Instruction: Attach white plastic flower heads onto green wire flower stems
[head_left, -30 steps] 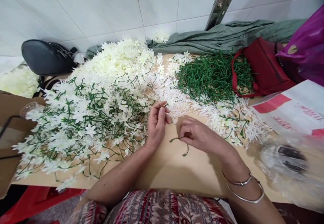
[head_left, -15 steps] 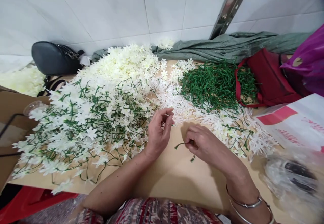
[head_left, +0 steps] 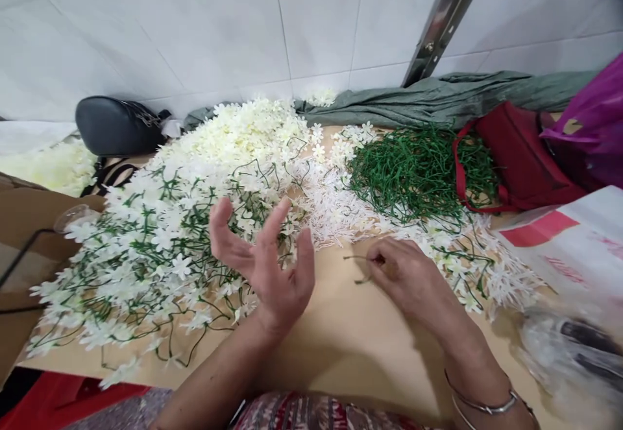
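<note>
My left hand [head_left: 272, 268] is raised palm up with its fingers spread and nothing in them. Right behind it lies a heap of white artificial flowers on green stems [head_left: 160, 261]. My right hand [head_left: 403, 281] is closed on a green plastic stem [head_left: 356, 258], whose thin ends stick out to the left of the fingers; the rest is hidden in the fist. Beyond that hand lies a pile of loose green stems [head_left: 413, 170]. Thin white strands [head_left: 335, 203] are spread between the two piles.
Cream blossoms [head_left: 243, 135] are heaped by the tiled wall, near a black bag [head_left: 119, 125]. On the right are a red bag [head_left: 525, 157], a purple bag [head_left: 594, 125], a white and red paper bag [head_left: 574, 242] and a clear plastic bag [head_left: 564, 358]. A cardboard box [head_left: 29, 242] stands left.
My left hand has moved left and opened from a pinch to spread fingers. My right hand has shifted slightly right, still holding the green stem. The view has tilted a little.
</note>
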Demonstrator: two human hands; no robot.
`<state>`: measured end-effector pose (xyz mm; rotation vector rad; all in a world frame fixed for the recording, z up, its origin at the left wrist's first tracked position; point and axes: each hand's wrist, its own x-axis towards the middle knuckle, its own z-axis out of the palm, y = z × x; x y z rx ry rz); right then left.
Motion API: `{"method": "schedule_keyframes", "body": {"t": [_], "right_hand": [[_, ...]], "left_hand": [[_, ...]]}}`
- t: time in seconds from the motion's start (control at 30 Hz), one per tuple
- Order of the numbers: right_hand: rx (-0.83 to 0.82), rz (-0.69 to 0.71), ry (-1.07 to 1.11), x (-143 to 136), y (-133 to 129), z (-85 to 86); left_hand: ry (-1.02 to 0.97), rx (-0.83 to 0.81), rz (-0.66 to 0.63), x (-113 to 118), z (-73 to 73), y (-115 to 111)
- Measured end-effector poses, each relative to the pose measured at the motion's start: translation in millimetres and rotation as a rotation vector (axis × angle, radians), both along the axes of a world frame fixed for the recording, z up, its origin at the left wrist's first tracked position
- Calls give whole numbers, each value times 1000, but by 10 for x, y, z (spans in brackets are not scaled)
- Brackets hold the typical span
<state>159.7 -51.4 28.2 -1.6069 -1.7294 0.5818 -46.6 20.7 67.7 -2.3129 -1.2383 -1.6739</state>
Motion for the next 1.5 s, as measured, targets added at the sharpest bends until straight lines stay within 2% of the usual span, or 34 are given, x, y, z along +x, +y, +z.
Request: {"method": "schedule_keyframes", "body": {"t": [0.07, 0.1, 0.17, 0.23, 0.3, 0.37, 0.47, 0.57, 0.63, 0.73, 0.8, 0.9, 1.0, 1.07, 1.17, 1.3, 1.37, 1.43, 1.5], "right_hand": [[42, -132, 179, 19, -10, 35], [43, -185, 289, 25, -16, 47], [9, -230, 516, 24, -23, 61], [-65, -187, 705, 2, -20, 56], [-151, -124, 817, -36, -6, 39], [-221, -75, 851, -72, 13, 17], [-245, -87, 814, -77, 39, -9], [-108, -308, 621, -16, 59, -30], [11, -439, 467, 21, 68, -50], [82, -436, 347, 6, 80, -98], [50, -369, 240, -53, 97, -134], [-41, -268, -79, -137, 168, -169], [-85, -225, -391, -137, 285, -155], [-79, -211, -468, -97, 343, -124], [-21, -234, -301, -50, 340, -87], [76, -372, 303, -59, 236, -112], [72, -380, 534, -70, 203, -140], [47, -359, 627, -76, 188, -161], [30, -354, 615, -82, 177, -164]], "left_hand": [[0, 60, -118, 98, -120, -84], [-4, 39, -188, 144, -173, -120], [-16, -169, -370, 216, -257, -169], [-77, -479, -544, 257, -319, -173], [-156, -735, -709, 272, -363, -141], [-237, -885, -809, 277, -392, -95], [-422, -1015, -780, 286, -423, -45], [-650, -1089, -681, 304, -465, -29], [-723, -1080, -646, 316, -512, -28], [-651, -1061, -627, 325, -605, -41], [-550, -1052, -621, 323, -669, -54], [-409, -1000, -627, 313, -738, -64], [-302, -936, -621, 302, -744, -52], [-249, -900, -608, 300, -721, -39], [-234, -845, -594, 304, -702, -29], [-359, -904, -614, 324, -747, -26], [-407, -946, -625, 336, -772, -23], [-425, -954, -631, 346, -781, -16], [-433, -950, -630, 354, -778, -10]]}}
